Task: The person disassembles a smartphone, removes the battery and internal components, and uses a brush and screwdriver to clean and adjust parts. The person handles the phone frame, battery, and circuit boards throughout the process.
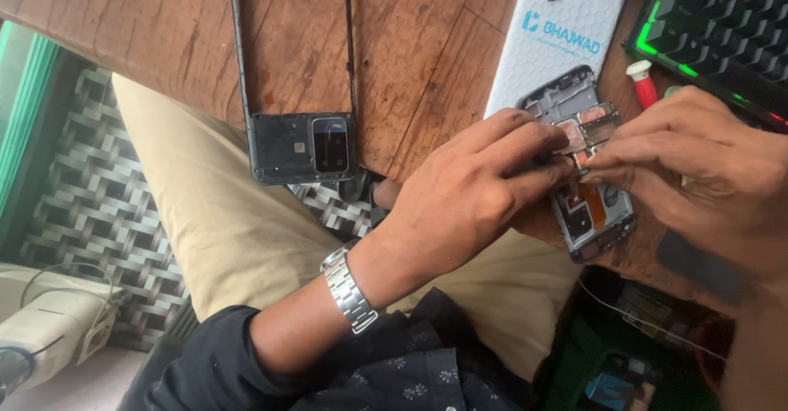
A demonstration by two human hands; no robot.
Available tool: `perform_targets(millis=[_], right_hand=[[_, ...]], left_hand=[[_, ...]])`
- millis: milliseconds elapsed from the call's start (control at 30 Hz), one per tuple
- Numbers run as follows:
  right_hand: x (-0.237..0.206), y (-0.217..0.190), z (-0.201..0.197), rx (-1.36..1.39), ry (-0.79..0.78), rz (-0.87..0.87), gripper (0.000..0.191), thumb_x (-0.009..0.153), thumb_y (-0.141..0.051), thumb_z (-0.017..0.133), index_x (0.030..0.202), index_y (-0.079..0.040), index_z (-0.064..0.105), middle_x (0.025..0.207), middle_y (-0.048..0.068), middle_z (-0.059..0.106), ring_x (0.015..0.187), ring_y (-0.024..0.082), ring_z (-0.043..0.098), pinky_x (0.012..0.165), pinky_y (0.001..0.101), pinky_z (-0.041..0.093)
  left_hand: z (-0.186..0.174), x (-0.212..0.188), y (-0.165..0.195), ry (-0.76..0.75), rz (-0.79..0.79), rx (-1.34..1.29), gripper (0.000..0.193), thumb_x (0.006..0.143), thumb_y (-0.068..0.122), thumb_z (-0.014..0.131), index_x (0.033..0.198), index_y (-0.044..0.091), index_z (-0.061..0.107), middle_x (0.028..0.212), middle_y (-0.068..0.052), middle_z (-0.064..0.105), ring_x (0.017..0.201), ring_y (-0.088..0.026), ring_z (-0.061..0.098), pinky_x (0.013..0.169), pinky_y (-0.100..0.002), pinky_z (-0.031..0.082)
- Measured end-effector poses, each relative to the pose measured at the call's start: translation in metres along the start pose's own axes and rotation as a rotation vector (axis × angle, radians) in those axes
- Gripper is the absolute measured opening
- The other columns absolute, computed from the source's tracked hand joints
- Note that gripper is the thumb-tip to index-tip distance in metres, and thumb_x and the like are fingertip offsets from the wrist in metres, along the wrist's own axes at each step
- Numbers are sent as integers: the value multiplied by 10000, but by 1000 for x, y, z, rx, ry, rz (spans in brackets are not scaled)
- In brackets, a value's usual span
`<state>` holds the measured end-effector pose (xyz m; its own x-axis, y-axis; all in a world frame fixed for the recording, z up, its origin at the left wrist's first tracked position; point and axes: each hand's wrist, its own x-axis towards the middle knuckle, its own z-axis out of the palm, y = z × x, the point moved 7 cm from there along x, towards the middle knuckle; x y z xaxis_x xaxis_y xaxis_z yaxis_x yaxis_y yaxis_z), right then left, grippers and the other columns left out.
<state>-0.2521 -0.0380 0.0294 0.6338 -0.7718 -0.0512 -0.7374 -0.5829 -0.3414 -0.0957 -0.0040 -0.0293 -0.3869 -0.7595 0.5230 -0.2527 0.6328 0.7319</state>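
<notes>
Opened phone (pixel 593 206), flat metal innards, pinched by left hand (pixel 468 193), right hand (pixel 698 165).

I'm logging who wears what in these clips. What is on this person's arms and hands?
The left hand is bare, with a silver metal link watch on the wrist and a dark sleeve pushed up the forearm. The right hand is bare; no ring or glove shows.

This looks like a small phone repair workshop. On the worn wooden tabletop (pixel 427 58) lie an opened phone (pixel 587 206) with its inner parts bare, a detached phone frame (pixel 300 144), a white case (pixel 562 37) and, at the far right corner, a backlit keyboard (pixel 722 25).
</notes>
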Motion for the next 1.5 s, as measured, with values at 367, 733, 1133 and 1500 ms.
perform_targets(millis=[367,733,1133,1500], right_hand=[[-12,-2,-4,87,181,57,231,799,18,845,996,3,724,991,112,712,937,189,688,729,257,585],[-25,8,1,149,273,124,263,805,-37,868,1021,-18,718,1034,100,697,897,142,692,715,219,587],[-14,-1,-4,-60,127,-38,231,783,-23,844,1000,-85,796,954,73,657,794,151,619,634,256,517],[-18,15,0,27,87,-80,198,781,-55,844,964,-105,790,972,46,671,815,116,617,638,250,505]], left_hand=[[-1,2,1,-12,13,29,322,888,87,671,1203,58,732,1303,-59,609,1237,-241,580,1064,-341,521],[-2,4,2,-24,23,32,366,851,90,699,1214,60,733,1298,-83,606,1247,-260,573,1070,-360,519],[-2,3,2,-27,19,35,377,863,85,695,1238,65,725,1298,-74,610,1239,-255,577,1068,-349,519],[-2,4,1,-22,37,16,352,876,82,676,1223,41,718,1313,-86,609,1241,-262,575,1081,-352,512]])
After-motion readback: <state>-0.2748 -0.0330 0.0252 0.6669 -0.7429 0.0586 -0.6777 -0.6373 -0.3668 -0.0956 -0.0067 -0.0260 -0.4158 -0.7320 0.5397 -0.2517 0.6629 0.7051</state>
